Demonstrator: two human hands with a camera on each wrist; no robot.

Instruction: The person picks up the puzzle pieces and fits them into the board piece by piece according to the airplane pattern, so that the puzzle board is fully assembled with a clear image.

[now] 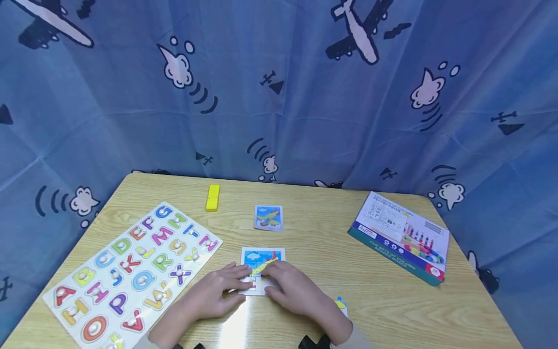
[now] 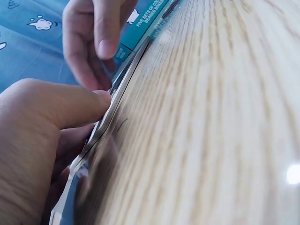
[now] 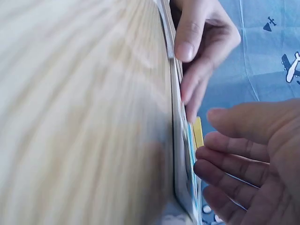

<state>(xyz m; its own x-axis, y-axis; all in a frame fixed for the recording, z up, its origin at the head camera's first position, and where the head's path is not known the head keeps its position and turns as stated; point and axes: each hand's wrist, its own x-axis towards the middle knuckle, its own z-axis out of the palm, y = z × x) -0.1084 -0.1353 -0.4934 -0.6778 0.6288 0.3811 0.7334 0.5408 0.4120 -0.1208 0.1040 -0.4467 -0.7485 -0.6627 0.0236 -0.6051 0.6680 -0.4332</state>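
Observation:
A small jigsaw puzzle with an airplane picture lies flat on the table in the head view, its lower part pale. My left hand rests on its left side, fingers extended, with the thumb by the near edge. Over the right side is my right hand, fingertips on the picture and nothing visibly pinched. The right wrist view shows these fingers loosely bent and the thumb apart from them. A card with a similar yellow airplane lies behind the puzzle. Fingers hide part of the picture.
To the left is a white alphabet board with knobbed letters. A yellow block lies near the back edge. At the right sits a beaded-boxes carton. One puzzle piece shows partly behind my right wrist. A blue curtain hangs behind.

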